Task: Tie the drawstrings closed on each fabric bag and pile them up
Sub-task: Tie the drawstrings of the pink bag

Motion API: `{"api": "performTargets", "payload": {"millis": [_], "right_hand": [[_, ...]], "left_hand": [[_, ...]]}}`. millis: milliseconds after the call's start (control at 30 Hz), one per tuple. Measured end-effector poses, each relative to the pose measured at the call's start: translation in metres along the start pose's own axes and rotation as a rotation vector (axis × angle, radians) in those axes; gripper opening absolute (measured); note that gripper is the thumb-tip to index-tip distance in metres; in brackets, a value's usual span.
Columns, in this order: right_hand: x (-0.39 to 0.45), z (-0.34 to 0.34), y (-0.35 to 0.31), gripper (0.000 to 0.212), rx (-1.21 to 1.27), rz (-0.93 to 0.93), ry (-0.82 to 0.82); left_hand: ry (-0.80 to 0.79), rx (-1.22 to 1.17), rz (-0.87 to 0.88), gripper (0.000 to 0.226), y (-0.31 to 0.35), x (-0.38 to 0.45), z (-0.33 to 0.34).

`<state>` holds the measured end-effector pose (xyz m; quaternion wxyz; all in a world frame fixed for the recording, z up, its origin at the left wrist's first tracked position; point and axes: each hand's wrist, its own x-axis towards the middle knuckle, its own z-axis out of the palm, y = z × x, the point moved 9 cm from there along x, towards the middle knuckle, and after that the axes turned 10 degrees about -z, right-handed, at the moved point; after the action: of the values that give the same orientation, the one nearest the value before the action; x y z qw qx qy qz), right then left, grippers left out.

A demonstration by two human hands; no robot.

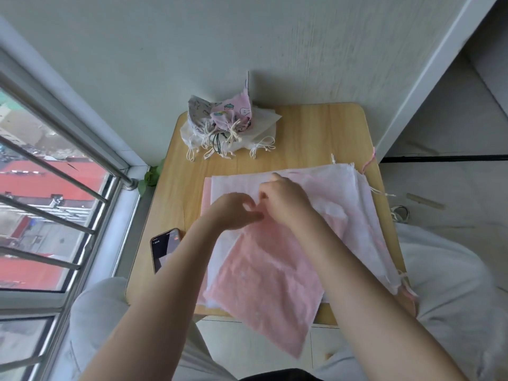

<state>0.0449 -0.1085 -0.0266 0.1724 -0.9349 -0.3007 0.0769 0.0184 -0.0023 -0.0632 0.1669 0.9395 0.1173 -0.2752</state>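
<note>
While both hands met over the flat stack of bags (275, 259), the right hand (283, 200) pinched the top white bag (343, 193), whose mouth and loose strings lay off to its right, long axis running left to right. The left hand (233, 213) hovered half curled, grasping nothing I could tell. Beyond the fingers, tied bags (225, 125) were piled at the far edge of the small wooden surface (316, 133), beside a window (49, 188).

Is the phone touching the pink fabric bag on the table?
Apart. The head view shows bare wooden table between the phone and the pink bag; the left forearm crosses over that gap.
</note>
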Motion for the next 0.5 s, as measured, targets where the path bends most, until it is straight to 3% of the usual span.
{"api": "performTargets", "payload": {"millis": [133,267,333,433,500], "right_hand": [[0.002,0.002,-0.032,0.024,0.303,-0.112,0.136],[-0.015,-0.019,0.014,0.026,0.223,0.141,0.338],[-0.017,-0.003,0.034,0.023,0.109,0.253,0.186],[-0.023,0.034,0.038,0.023,0.051,0.263,-0.163],[-0.027,0.043,0.031,0.026,-0.008,0.235,-0.217]], "left_hand": [[0.162,-0.2,-0.079,0.037,-0.034,-0.011,-0.006],[-0.003,-0.326,-0.156,0.026,-0.071,-0.024,0.012],[-0.07,-0.358,-0.186,0.035,-0.079,-0.031,0.016],[-0.013,-0.379,-0.235,0.048,-0.081,-0.031,0.009],[0.043,-0.401,-0.272,0.05,-0.078,-0.027,0.004]]}}
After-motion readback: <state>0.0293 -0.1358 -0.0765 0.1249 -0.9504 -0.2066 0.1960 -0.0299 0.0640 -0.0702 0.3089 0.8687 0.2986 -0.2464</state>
